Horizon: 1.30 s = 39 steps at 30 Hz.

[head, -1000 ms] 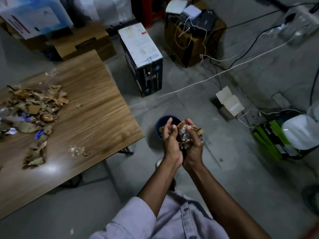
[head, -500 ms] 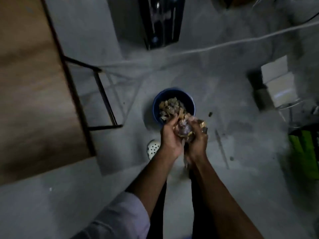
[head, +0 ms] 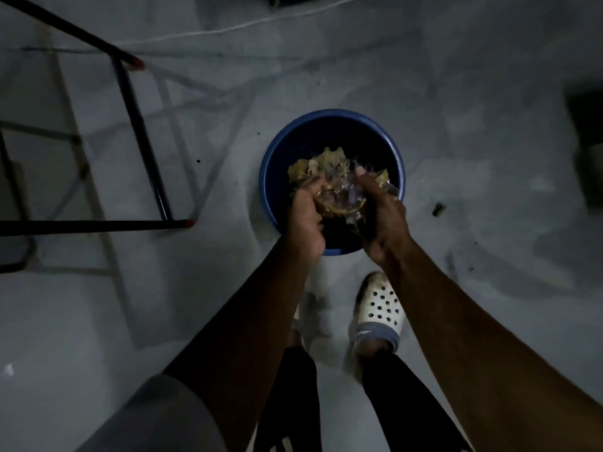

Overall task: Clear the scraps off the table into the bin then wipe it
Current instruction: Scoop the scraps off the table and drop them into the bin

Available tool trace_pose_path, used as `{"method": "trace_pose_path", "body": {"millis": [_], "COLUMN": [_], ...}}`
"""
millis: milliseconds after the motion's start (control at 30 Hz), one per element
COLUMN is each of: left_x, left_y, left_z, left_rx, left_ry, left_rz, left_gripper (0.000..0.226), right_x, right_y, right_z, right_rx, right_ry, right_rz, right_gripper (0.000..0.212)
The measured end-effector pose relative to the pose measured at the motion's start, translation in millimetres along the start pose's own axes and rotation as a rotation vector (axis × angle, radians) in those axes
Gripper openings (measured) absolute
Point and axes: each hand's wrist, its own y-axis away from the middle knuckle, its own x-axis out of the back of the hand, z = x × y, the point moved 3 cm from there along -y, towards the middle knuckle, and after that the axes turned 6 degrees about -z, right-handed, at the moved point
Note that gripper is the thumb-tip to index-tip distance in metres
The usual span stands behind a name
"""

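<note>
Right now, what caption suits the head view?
Over the blue bin, the left hand and right hand hold scraps.

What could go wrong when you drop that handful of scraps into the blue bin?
1. The left hand and right hand hold the scraps over the near side of the bin, so light pieces might fall past the rim beside the white shoe.
2. The clear ones may cling to the hands. A dark bit lies on the floor right of the bin, so misses seem possible.
</note>
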Motion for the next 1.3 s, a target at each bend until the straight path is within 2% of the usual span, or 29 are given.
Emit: {"method": "trace_pose_path", "body": {"millis": [67,200,300,400,533,667,867,1033,1300], "left_x": [0,1,1,1,-5,-13,-10,30,146], "left_y": [2,31,63,111,221,345,499,587,626], "left_z": [7,23,34,54,79,119,164,173,195], "left_rx": [-0.050,-0.116,-0.112,-0.058,0.002,-0.065,-0.270,-0.422,-0.562], "left_ry": [-0.039,-0.030,-0.026,-0.028,-0.037,-0.096,-0.065,0.022,0.310], "left_rz": [-0.018,-0.008,-0.019,-0.045,-0.107,-0.103,-0.098,-0.018,0.140], "left_gripper": [0.042,0.060,0.069,0.057,0.044,0.042,0.032,0.021,0.023], "right_x": [-2,-14,-24,-31,-51,-88,-150,-213,-341], "right_y": [3,28,65,117,219,335,470,535,559], "right_z": [-4,-21,-37,-51,-80,-120,-167,-168,-118], "right_rx": [-0.038,-0.089,-0.156,-0.185,-0.191,-0.195,-0.110,-0.134,-0.100], "right_ry": [0.044,0.010,-0.023,-0.092,-0.104,-0.046,0.110,0.286,0.481], "right_rz": [-0.043,-0.020,-0.041,-0.001,0.015,-0.085,-0.251,-0.444,-0.605], "right_gripper": [0.054,0.071,0.045,0.037,0.034,0.027,0.027,0.031,0.024]}}
